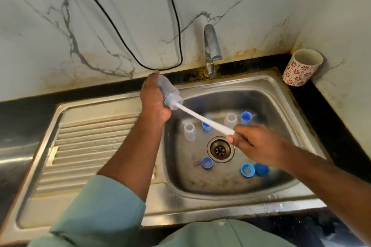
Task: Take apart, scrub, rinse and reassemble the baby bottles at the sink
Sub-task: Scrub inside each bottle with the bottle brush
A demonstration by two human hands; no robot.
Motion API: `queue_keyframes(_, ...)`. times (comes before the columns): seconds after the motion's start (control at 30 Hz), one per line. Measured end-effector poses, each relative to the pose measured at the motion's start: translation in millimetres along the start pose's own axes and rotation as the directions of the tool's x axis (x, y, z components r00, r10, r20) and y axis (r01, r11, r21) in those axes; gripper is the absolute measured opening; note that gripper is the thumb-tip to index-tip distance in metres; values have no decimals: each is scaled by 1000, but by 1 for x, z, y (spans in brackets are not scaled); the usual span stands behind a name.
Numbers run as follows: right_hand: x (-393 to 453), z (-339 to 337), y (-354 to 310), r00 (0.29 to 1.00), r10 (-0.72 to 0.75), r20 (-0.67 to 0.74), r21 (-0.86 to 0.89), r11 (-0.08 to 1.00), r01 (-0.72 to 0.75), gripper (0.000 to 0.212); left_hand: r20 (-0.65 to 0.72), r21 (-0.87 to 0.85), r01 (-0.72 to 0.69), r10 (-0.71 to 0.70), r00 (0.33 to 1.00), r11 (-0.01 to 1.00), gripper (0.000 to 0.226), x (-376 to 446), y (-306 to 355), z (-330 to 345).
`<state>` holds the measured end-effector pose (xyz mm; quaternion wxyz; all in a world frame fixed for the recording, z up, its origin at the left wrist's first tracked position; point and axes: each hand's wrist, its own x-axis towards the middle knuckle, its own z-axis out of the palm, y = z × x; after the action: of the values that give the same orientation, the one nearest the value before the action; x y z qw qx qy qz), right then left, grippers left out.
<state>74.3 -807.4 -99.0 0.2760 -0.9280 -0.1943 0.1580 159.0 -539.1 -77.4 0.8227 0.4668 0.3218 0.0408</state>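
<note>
left hand (154, 102) grip wrapping clear plastic baby bottle (168, 91) | right hand (259, 144) grip pinching white brush handle (202, 119) | blue bristle head lying blurred inside bottle

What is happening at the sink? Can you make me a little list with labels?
left hand: grips a clear bottle
right hand: holds the white brush handle
brush: head inside the bottle
sink: two clear bottles, blue caps and rings on the bottom
tap: no water seen running
cup: red flowers, in the corner
</note>
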Motion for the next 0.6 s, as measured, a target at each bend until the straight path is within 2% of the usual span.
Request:
queue_keyframes(0.03,-2,-2,4,999,-20,-43,42,999,22,44,20,24,25,-25,999,999,86,2,-4,-2)
queue_keyframes(0.07,-3,1,5,996,10,-87,99,995,-1,47,13,53,32,-32,999,998,72,-2,-7,2)
queue_keyframes(0.1,-4,10,3,993,68,-97,171,984,-51,49,25,42,40,-41,999,998,46,-8,-8,8)
queue_keyframes(0.13,-4,23,-1,988,142,-59,270,955,-122,48,46,62,34,-37,998,997,28,-15,-11,12)
queue_keyframes(0.2,-4,42,-9,963,237,126,510,817,-268,43,88,56,51,-56,995,997,34,-17,-10,14)
queue_keyframes(0.27,-8,38,-15,955,153,254,646,708,-285,40,118,-150,62,-44,992,987,38,-15,-7,13)
queue_keyframes(0.3,-10,33,-15,958,89,271,700,665,-260,39,184,-283,48,5,983,958,41,-14,-6,7)
queue_keyframes(0.37,-9,30,-15,967,76,242,759,606,-237,37,248,-353,32,60,967,935,45,-16,-3,3)
queue_keyframes(0.43,-6,37,-19,967,160,201,710,656,-256,39,250,-209,-19,72,966,978,39,-16,-4,8)
queue_keyframes(0.5,-3,41,-20,980,174,93,543,816,-197,43,196,-51,-41,50,979,998,33,-23,0,14)
queue_keyframes(0.57,-1,35,-16,997,77,0,332,941,-73,46,23,-54,-48,49,999,997,30,-15,0,7)
queue_keyframes(0.6,-1,32,-14,998,50,-42,251,967,-38,46,-71,-77,-77,71,995,994,27,-8,-1,2)
